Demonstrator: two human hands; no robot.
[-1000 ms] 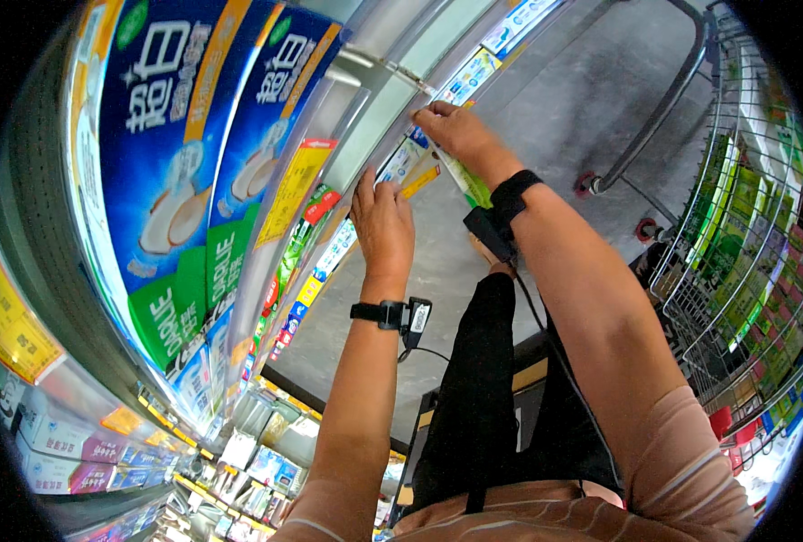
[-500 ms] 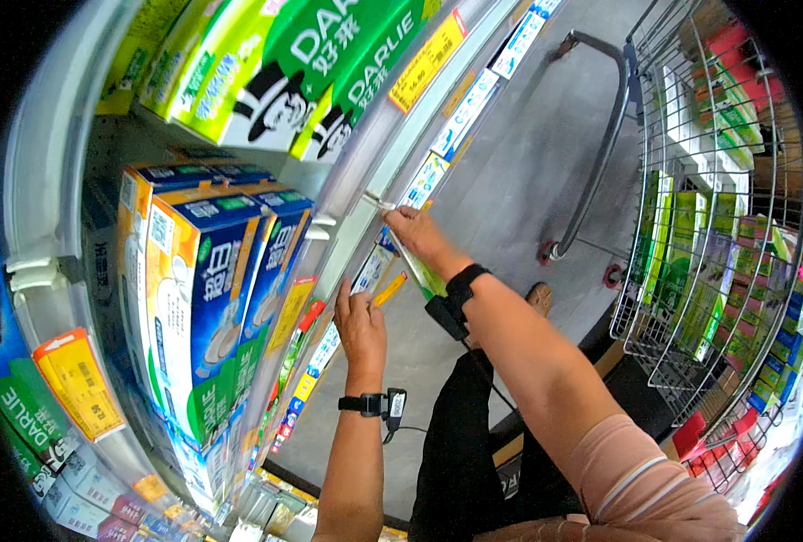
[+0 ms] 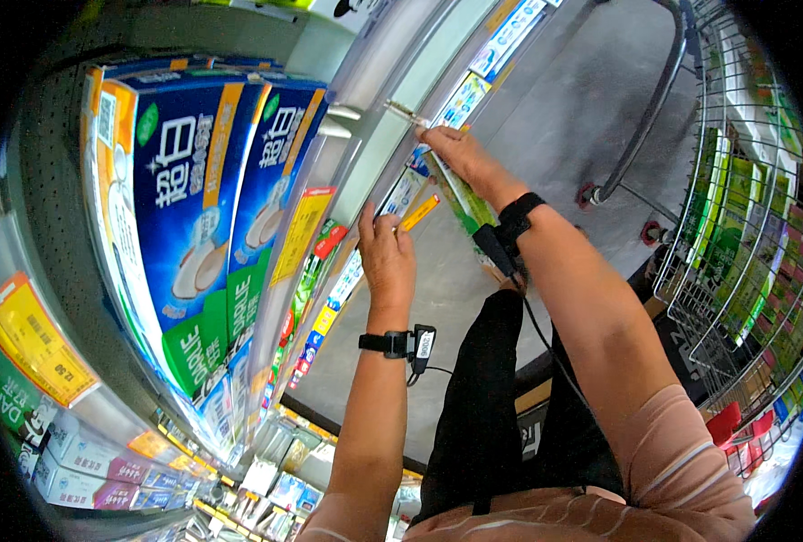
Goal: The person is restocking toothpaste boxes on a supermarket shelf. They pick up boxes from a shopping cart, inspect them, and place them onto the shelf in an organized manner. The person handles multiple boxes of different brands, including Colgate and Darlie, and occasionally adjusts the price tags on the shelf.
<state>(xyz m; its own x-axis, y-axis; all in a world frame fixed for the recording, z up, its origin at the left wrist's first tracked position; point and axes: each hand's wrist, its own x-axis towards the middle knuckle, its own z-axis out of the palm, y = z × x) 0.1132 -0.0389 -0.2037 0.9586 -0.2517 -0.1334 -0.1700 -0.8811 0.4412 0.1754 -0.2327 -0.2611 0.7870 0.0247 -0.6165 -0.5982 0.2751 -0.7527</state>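
Note:
My left hand (image 3: 386, 262) is raised beside the shelf's front edge. Its fingers are loosely bent and apart, and nothing shows in them. A yellow-orange strip (image 3: 419, 213) juts out close to its fingertips. Farther along the edge, my right hand (image 3: 466, 163) has its fingers drawn together at the shelf lip (image 3: 392, 149), by a small pale clip-like piece (image 3: 405, 112). What they pinch is hidden. A long green-and-white item (image 3: 460, 206) shows below that hand; I cannot tell whether the hand holds it. Blue, orange and green toothpaste boxes (image 3: 189, 208) stand on the shelf at left.
A wire shopping cart (image 3: 736, 208) with green and other boxes stands at right, its bent metal tube (image 3: 650, 108) reaching over the grey floor (image 3: 564, 99). Yellow price labels (image 3: 40, 341) line the shelf fronts. More small boxes (image 3: 85, 452) sit lower left.
The view has shifted, bringing the blue toothpaste boxes closer and higher and moving the green boxes above nearly out of sight. Both hands keep about the same place along the shelf edge.

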